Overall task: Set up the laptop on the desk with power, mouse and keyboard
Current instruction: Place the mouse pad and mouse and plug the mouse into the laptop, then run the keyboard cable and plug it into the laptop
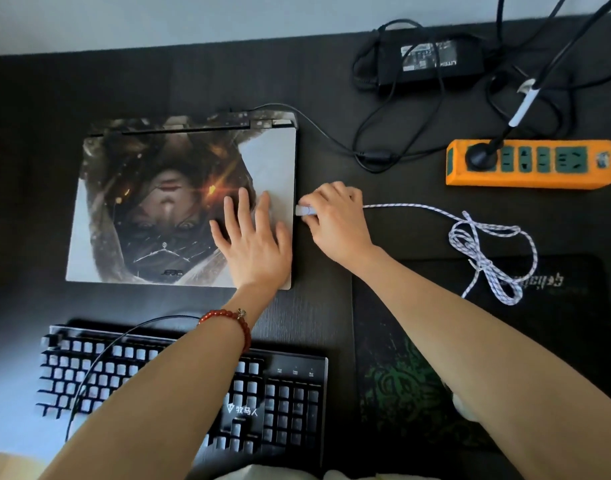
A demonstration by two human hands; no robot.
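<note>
Item: plug (305, 210), pinched in my right hand (335, 220) at laptop (179, 202) edge; left hand (252, 237) flat, fingers released. Risk: misaligned plug jams; laptop slides.

A single head-worn camera looks steeply down and forward onto the dark desk (27, 161) from close above. The wide-angle lens bends the desk's far edge near the top. Both forearms enter from the bottom edge. The keyboard (283, 393) lies nearest the camera, the laptop (130, 202) mid-frame, the power strip (532, 162) far right.
</note>
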